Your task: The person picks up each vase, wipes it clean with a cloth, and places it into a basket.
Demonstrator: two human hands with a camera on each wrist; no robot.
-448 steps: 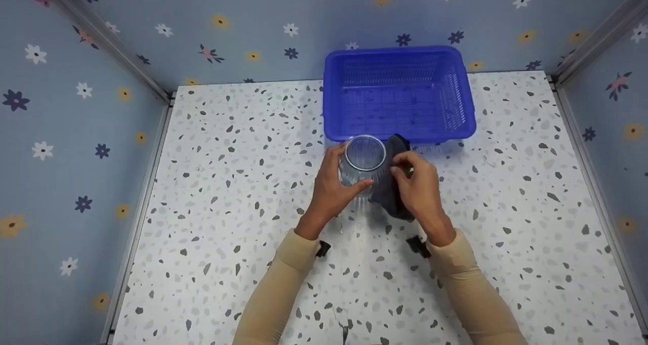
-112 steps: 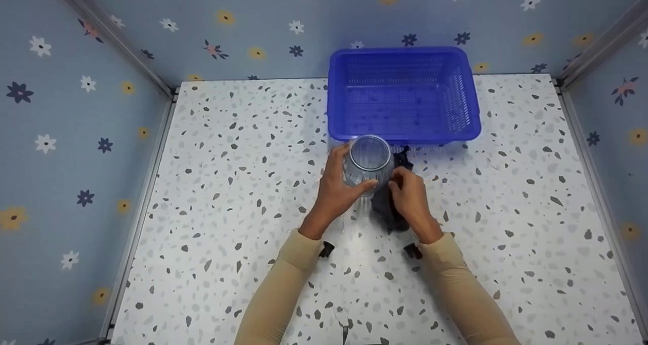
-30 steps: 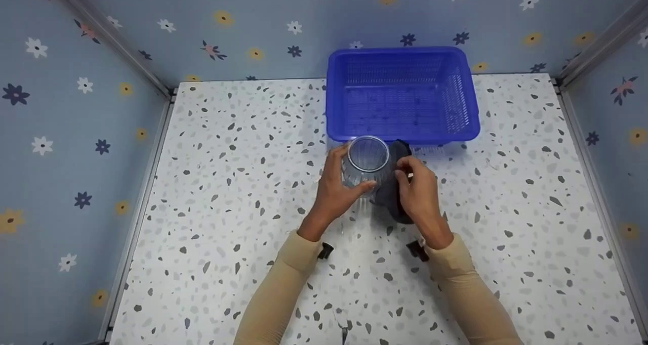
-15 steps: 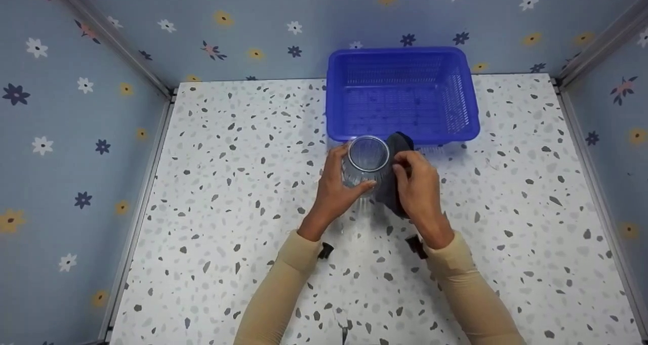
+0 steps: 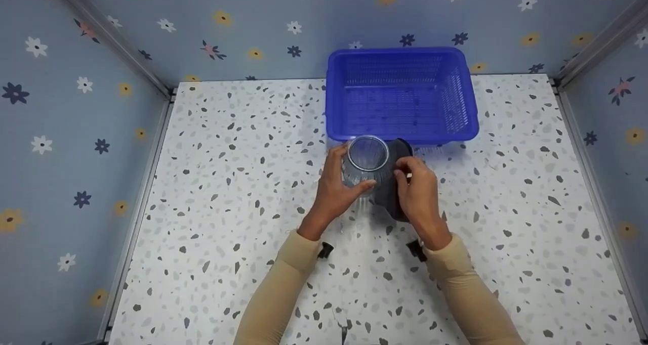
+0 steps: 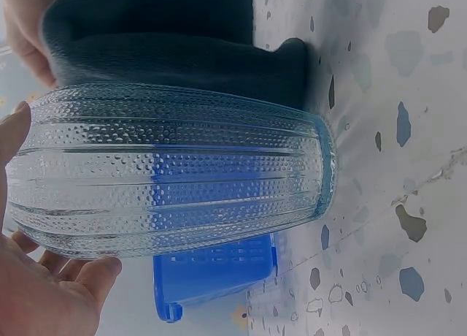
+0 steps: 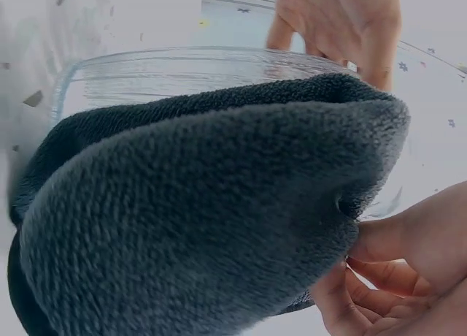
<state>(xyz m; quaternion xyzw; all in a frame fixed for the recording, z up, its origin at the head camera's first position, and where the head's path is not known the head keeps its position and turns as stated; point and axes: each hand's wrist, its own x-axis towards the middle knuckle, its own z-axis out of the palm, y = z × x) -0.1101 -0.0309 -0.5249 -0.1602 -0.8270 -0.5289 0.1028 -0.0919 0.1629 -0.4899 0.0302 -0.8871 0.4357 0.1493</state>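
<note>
A clear ribbed glass vase with a beaded texture stands upright on the speckled table, its round mouth facing up in the head view. My left hand grips it near the top, fingers on the far left side and thumb across the front. Against the vase's right side hangs a dark grey towel, folded over and reaching down near the table. My right hand pinches the towel's upper edge between thumb and fingers. The left wrist view shows the cloth lying along the glass wall.
Directly behind the vase stands a blue plastic basket with perforated walls. Flowered panels enclose the speckled white table at the back and both sides. A dark clip-like piece shows at each wrist.
My right hand shifts up and down slightly with the towel along the vase's right side, now a little nearer me than half a second ago. The left hand and vase stay put.
</note>
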